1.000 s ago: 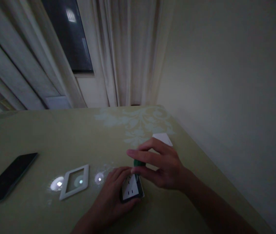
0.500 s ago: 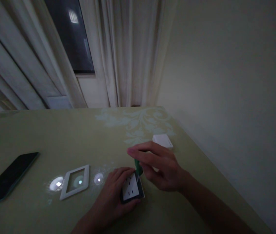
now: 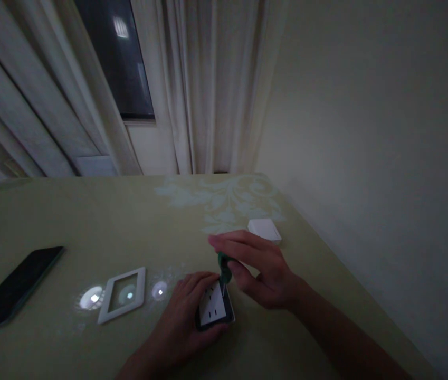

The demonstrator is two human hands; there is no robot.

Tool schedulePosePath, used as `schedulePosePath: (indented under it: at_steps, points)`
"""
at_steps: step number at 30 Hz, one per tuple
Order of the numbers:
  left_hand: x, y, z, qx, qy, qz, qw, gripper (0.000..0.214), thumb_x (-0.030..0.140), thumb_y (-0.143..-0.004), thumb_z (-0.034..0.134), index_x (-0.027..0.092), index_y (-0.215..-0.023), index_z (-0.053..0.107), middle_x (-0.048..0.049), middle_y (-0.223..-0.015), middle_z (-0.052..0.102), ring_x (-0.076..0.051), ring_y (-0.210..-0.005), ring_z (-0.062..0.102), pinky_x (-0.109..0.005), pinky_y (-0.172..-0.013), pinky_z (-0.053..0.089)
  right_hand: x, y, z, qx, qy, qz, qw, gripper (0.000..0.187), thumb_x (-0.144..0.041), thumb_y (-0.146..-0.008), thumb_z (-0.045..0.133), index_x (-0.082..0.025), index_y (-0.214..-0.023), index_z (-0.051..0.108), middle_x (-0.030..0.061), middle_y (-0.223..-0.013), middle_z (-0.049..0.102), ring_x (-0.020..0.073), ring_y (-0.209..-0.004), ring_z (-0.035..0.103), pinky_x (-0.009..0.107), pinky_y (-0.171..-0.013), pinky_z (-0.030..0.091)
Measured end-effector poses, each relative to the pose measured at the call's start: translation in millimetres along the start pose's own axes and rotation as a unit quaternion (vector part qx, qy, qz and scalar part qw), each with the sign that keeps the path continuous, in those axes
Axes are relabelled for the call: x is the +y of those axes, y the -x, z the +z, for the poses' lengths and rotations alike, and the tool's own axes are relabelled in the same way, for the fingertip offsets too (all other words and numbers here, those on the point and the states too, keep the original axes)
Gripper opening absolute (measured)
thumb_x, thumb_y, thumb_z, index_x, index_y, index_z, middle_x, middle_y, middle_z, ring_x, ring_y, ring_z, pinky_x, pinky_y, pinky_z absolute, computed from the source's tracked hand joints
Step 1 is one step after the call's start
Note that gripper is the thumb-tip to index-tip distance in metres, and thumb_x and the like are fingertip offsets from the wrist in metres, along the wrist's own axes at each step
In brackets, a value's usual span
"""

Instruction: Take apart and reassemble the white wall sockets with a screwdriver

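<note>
Plain pale wall (image 3: 366,132): rises along the right side of the scene.
Beige fabric curtains (image 3: 224,89): hang in folds at the back, parted around a dark glass window (image 3: 116,58).
Pale green table (image 3: 89,221): spreads across the foreground, a white floral pattern at its far right corner and bright reflections on its surface.
Left hand (image 3: 186,311): clamped on the edges of a white-faced rectangular socket with a dark border (image 3: 212,309), fingers along the far side, thumb at the near edge.
Right hand (image 3: 259,269): fingers and thumb clamped on the green handle of a small screwdriver (image 3: 225,266).
Flat black slab-shaped device (image 3: 16,287): lies at the table's left, well apart from both hands.
White rectangular open frame (image 3: 140,287): lies flat between the device and the left hand.
Socket: at the table's near middle, slotted face up.
White box-shaped object (image 3: 264,229): sits on the table just beyond the right hand.
Screwdriver: slightly tilted, its thin metal shaft reaching down to the socket's right border.
</note>
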State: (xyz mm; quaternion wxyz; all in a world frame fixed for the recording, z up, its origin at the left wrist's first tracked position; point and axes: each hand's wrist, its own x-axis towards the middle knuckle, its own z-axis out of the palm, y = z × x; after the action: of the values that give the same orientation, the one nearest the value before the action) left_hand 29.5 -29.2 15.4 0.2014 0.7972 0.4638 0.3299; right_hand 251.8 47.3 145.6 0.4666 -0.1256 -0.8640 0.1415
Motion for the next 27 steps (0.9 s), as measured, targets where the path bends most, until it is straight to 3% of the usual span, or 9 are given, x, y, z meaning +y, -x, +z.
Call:
schedulePosePath:
  at_steps: [4,8,12,14,16,18,21,25,27]
  points:
    - [1.4,-1.3,-1.6,-0.016,0.006,-0.007,1.0,0.074,0.035,-0.085,0.086,0.035,-0.151,0.052,-0.0114,-0.148,0.065,-0.039,-0.133,0.063,-0.059,-0.111,0.054,-0.7,-0.5,-1.8,0.049,0.057,-0.005,0.997,0.044,-0.048,-0.104,0.071,-0.025,-0.142,0.071,0.0072,-0.107,0.069,0.0219,-0.097,0.071,0.037,-0.083,0.064]
    - [5.8,-3.4,-5.6,-0.021,0.008,-0.006,1.0,0.075,0.035,-0.085,0.086,0.034,-0.152,0.052,-0.0112,-0.147,0.066,-0.038,-0.132,0.064,-0.058,-0.111,0.054,-1.8,-0.3,-0.3,0.025,0.014,0.018,0.999,0.04,-0.025,-0.11,0.054,-0.024,-0.15,0.064,0.0114,-0.127,0.071,0.0218,-0.11,0.072,0.036,-0.089,0.064]
    - [6.1,-3.5,-5.5,-0.018,0.009,-0.006,1.0,0.075,0.034,-0.085,0.086,0.035,-0.152,0.052,-0.0112,-0.149,0.065,-0.039,-0.132,0.064,-0.057,-0.109,0.054,-1.6,2.9,2.6,0.103,0.102,0.007,0.989,0.042,-0.04,-0.099,0.079,-0.024,-0.137,0.074,0.0071,-0.105,0.068,0.0211,-0.094,0.07,0.035,-0.083,0.062]
    - [4.7,-2.7,-4.5,-0.02,0.012,-0.008,1.0,0.075,0.034,-0.085,0.085,0.035,-0.153,0.052,-0.0114,-0.148,0.065,-0.039,-0.132,0.063,-0.058,-0.109,0.054,-0.6,3.0,3.1,0.067,0.044,0.02,0.997,0.046,-0.046,-0.108,0.062,-0.021,-0.147,0.067,0.0121,-0.118,0.07,0.0249,-0.107,0.071,0.041,-0.091,0.062]
    - [3.3,-1.7,-3.5,-0.026,0.013,-0.008,1.0,0.076,0.034,-0.085,0.086,0.035,-0.153,0.051,-0.0111,-0.149,0.064,-0.038,-0.133,0.062,-0.059,-0.111,0.053,0.9,2.4,3.6,0.029,-0.03,0.034,0.999,0.047,-0.034,-0.114,0.044,-0.02,-0.157,0.056,0.0147,-0.131,0.071,0.0252,-0.119,0.07,0.043,-0.098,0.061]
    - [2.5,-0.7,-3.0,-0.022,0.009,-0.008,1.0,0.078,0.033,-0.085,0.086,0.035,-0.153,0.05,-0.011,-0.15,0.063,-0.038,-0.134,0.061,-0.058,-0.111,0.053,2.4,2.5,4.2,0.037,-0.04,0.023,0.998,0.045,-0.03,-0.112,0.052,-0.023,-0.157,0.055,0.0111,-0.124,0.074,0.0217,-0.111,0.072,0.038,-0.094,0.062]
    - [3.2,-0.4,-3.3,-0.014,0.004,-0.005,1.0,0.076,0.032,-0.085,0.086,0.036,-0.152,0.051,-0.0103,-0.15,0.064,-0.038,-0.134,0.062,-0.057,-0.111,0.054,2.4,3.9,3.7,0.064,0.016,-0.002,0.998,0.049,-0.041,-0.1,0.079,-0.025,-0.145,0.068,0.0058,-0.106,0.072,0.0188,-0.093,0.071,0.032,-0.083,0.063]
    - [5.4,-2.4,-4.2,-0.019,0.002,-0.002,1.0,0.075,0.032,-0.085,0.086,0.035,-0.151,0.051,-0.0095,-0.147,0.066,-0.037,-0.132,0.063,-0.056,-0.111,0.054,-1.1,4.2,1.6,0.003,-0.022,0.004,1.0,0.044,-0.031,-0.113,0.048,-0.02,-0.154,0.06,0.0147,-0.133,0.069,0.0243,-0.119,0.07,0.041,-0.097,0.063]
    - [5.7,-3.3,-4.1,-0.017,-0.003,-0.002,1.0,0.078,0.031,-0.084,0.086,0.035,-0.152,0.049,-0.0099,-0.147,0.065,-0.037,-0.131,0.064,-0.056,-0.109,0.055,-1.9,3.7,1.8,0.018,-0.016,-0.003,1.0,0.042,-0.026,-0.112,0.051,-0.021,-0.152,0.061,0.0115,-0.122,0.073,0.0217,-0.109,0.072,0.037,-0.089,0.063]
